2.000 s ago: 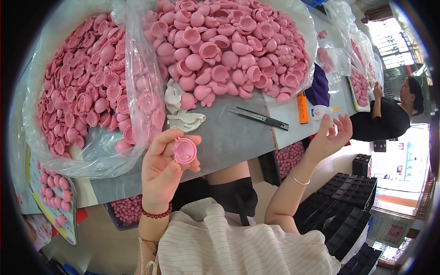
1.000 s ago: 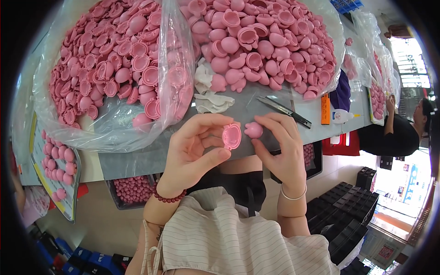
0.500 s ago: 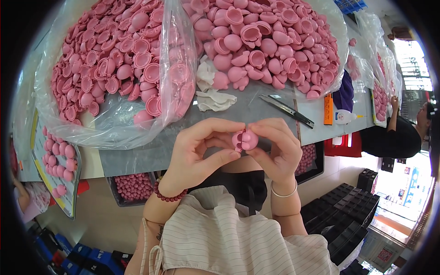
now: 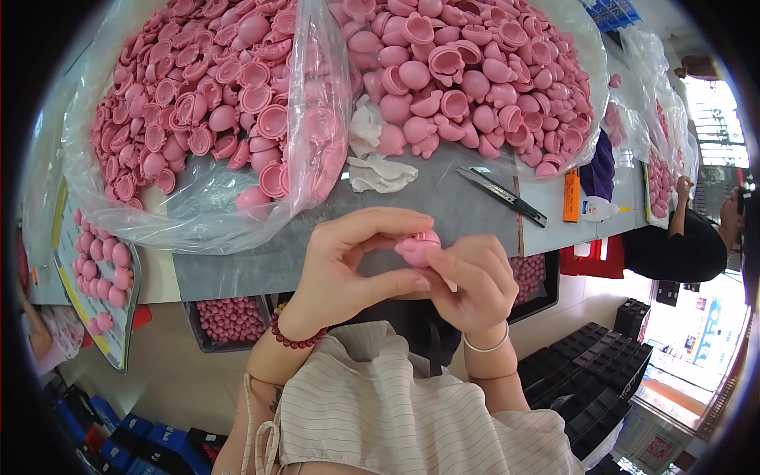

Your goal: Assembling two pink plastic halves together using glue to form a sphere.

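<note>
A small round pink plastic shell piece (image 4: 415, 248), with rounded bumps and a rim on its upper side, is held between my two hands above the table's front edge. My left hand (image 4: 352, 257) curls round its left side, index finger at the top and thumb below. My right hand (image 4: 477, 283) pinches its right side between thumb and bent fingers, hiding part of it. Beyond my hands, two large heaps of pink shell halves lie in clear plastic bags, a left heap (image 4: 190, 103) and a right heap (image 4: 475, 79).
On the grey tabletop (image 4: 317, 229) lie a crumpled white cloth (image 4: 381, 173), a utility knife (image 4: 503, 195), an orange box (image 4: 571, 196) and a small white bottle (image 4: 598, 209). Bins of pink balls (image 4: 229, 319) sit below the edge. A person in black (image 4: 673, 245) is at right.
The pink piece has been turned, so its open gap no longer faces me. My right hand has lowered slightly and its fingers have curled in more. The left hand has barely moved.
</note>
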`<state>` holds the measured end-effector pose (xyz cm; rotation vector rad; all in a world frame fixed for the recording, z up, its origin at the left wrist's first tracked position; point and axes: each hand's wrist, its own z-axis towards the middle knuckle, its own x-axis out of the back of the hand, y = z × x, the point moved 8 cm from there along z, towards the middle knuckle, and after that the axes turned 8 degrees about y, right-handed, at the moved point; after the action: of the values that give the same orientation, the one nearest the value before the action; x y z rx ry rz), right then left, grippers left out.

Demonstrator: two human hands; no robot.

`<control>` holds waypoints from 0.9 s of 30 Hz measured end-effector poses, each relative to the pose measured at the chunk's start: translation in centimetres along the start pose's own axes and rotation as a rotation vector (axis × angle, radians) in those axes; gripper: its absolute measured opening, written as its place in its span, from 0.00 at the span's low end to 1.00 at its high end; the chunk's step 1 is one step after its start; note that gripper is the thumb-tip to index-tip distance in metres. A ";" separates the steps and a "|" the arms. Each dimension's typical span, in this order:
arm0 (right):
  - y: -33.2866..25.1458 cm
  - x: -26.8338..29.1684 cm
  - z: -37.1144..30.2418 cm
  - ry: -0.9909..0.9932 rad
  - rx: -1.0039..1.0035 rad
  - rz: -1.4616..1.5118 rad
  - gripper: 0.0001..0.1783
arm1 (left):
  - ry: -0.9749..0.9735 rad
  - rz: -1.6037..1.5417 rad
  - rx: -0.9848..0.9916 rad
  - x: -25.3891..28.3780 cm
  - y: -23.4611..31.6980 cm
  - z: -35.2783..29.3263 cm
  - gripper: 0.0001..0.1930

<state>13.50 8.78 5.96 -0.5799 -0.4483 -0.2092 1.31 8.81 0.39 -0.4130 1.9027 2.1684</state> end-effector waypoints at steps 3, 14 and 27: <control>-0.3 0.1 -0.5 0.036 0.015 0.057 0.14 | 0.028 -0.022 0.055 -0.1 0.0 0.1 0.24; 4.1 1.7 -0.6 0.309 -0.300 0.401 0.12 | 0.087 0.052 -0.052 0.7 0.4 -0.2 0.20; 2.3 3.0 -0.4 0.467 -0.335 0.979 0.12 | 0.072 -0.089 -0.055 1.0 0.3 -0.3 0.21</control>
<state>17.04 10.28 5.94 -0.9850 0.3563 0.5236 0.33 8.50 0.27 -0.5824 1.8272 2.1803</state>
